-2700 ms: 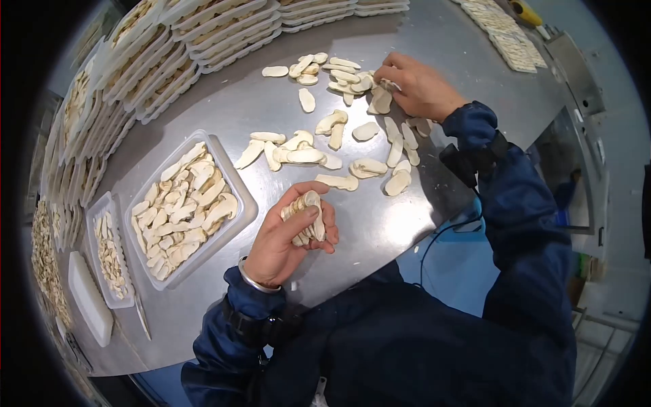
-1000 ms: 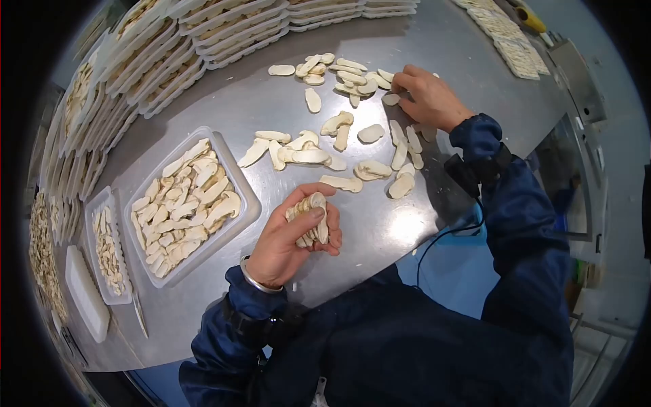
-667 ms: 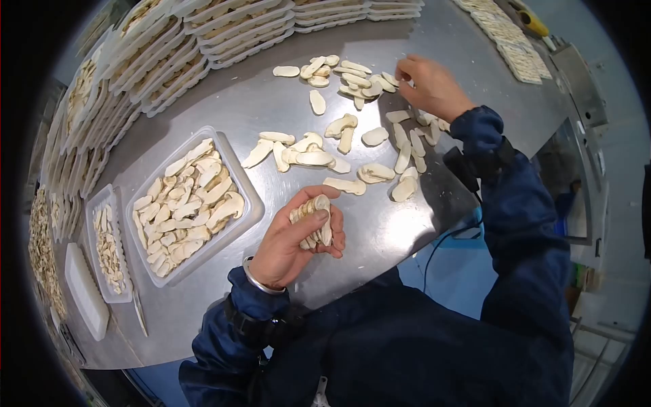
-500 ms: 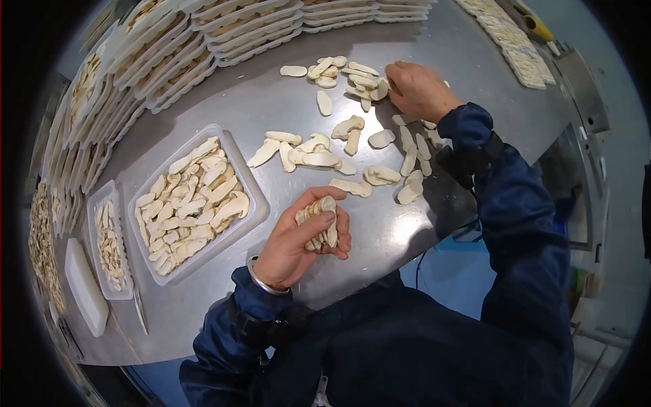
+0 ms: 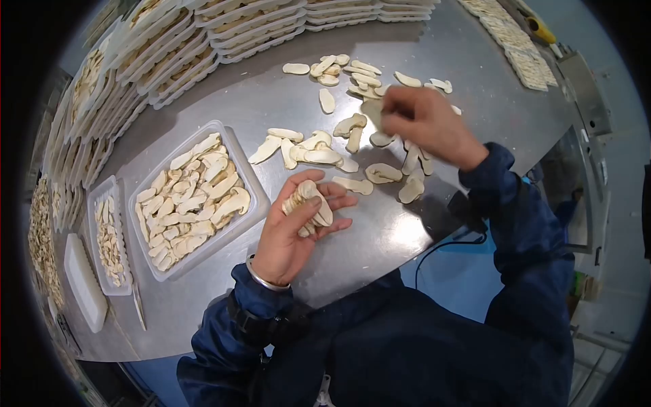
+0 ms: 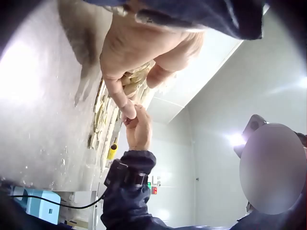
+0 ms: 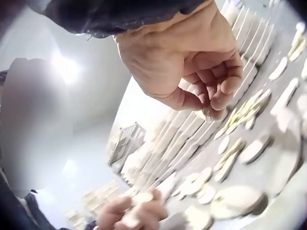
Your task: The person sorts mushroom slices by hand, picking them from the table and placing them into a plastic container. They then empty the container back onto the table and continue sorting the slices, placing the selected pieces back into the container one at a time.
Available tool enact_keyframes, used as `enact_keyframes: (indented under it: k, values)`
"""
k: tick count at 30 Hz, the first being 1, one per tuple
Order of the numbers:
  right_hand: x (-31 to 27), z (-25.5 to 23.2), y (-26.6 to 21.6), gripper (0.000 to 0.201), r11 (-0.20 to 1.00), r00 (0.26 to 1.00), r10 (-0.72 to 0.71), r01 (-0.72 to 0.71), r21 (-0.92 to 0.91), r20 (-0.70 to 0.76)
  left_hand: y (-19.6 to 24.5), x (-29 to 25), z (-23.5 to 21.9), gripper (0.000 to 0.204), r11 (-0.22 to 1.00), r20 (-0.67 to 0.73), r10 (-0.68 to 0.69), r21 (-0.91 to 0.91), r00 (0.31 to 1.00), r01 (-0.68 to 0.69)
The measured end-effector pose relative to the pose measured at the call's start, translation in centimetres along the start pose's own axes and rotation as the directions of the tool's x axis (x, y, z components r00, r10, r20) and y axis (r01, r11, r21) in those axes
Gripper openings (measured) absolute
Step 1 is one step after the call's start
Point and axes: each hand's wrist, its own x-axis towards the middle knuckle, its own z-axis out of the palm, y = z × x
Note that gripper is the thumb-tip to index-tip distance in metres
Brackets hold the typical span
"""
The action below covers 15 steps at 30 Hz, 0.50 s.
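Observation:
A stack of pale mushroom slices (image 5: 298,203) lies in the left hand (image 5: 281,241), the thumb pressed over it and the fingers partly spread. Above the table, blurred, the right hand (image 5: 434,125) pinches a pale slice (image 5: 372,112) between thumb and fingertips. In the right wrist view the right hand (image 7: 177,62) shows its fingertips together on a slice edge (image 7: 206,114). Loose slices (image 5: 322,157) lie on the metal table (image 5: 352,261) beyond the left hand. The left wrist view shows the left hand (image 6: 139,52), its stack partly hidden by fingers.
A clear tray (image 5: 254,207) full of slices stands left of the left hand. Beside it are a narrow filled tray (image 5: 110,244), a white block (image 5: 85,283) and a thin knife-like tool (image 5: 139,305). Stacked filled trays (image 5: 258,30) line the back; more slices (image 5: 508,44) lie back right.
The right hand has come back from the far slices toward the left hand, with a slice at its fingertips. The left hand's fingers have spread from around the stack.

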Motion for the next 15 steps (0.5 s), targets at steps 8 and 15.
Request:
enact_keyframes:
  k: [8, 15]
  values:
    - [1.8, 1.2, -4.0, 0.018, 0.964, 0.967, -0.247, 0.252, -0.085, 0.063, 0.3, -0.1, 0.0, 0.053, 0.999, -0.023, 0.033, -0.039, 0.999, -0.034]
    - [10.0, -2.0, 7.0, 0.019, 0.729, 0.998, -0.065, 0.061, -0.682, 0.02, 0.3, -0.2, -0.3, 0.045, 0.999, 0.013, -0.02, -0.029, 1.0, 0.02]
